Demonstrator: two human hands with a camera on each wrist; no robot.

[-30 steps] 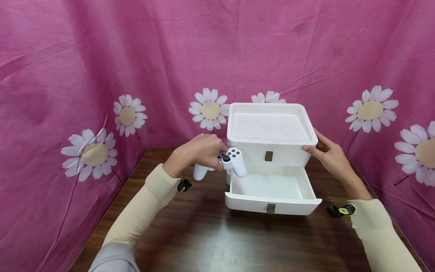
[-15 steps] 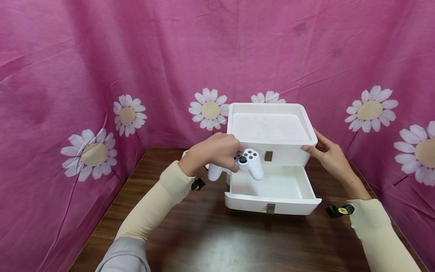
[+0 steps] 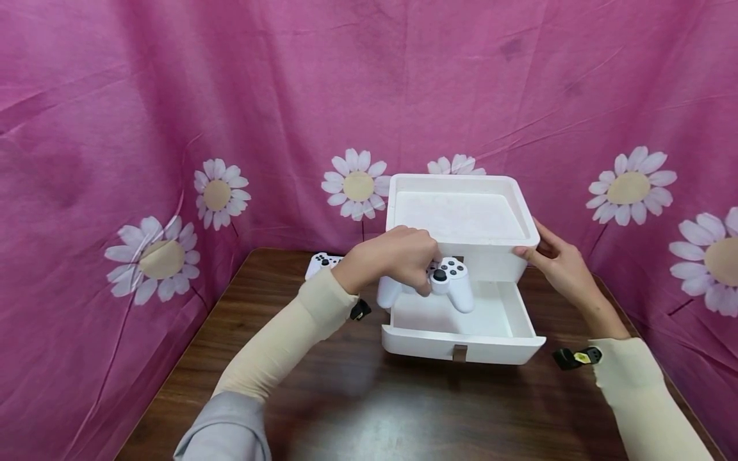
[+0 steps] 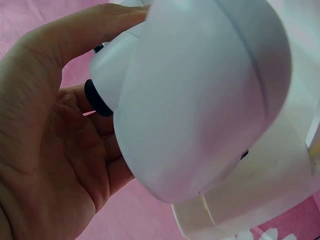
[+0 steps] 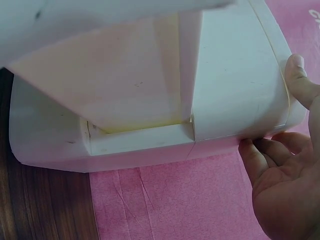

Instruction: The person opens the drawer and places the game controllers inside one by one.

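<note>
My left hand [image 3: 398, 256] grips a white game controller [image 3: 459, 291] by its middle, over the pulled-out lower drawer [image 3: 415, 344]. In the left wrist view one controller handle [image 4: 200, 105] fills the middle, beside the curled fingers. The drawer belongs to a white two-drawer storage box [image 3: 461, 218] whose upper drawer is closed. At the box's upper right corner my right hand [image 3: 556, 266] holds on, thumb on the front and fingers along the side. The visible part of the drawer floor is bare; the controller hides the rest.
A second white controller [image 3: 321, 262] lies on the brown wooden table [image 3: 323, 397], left of the box and partly behind my left forearm. A pink cloth [image 3: 288, 83] with printed daisies hangs behind and at both sides.
My left hand has carried the controller rightward, from the box's left side to over the open drawer. The second controller has come into sight behind the forearm. My right hand stays at the corner.
</note>
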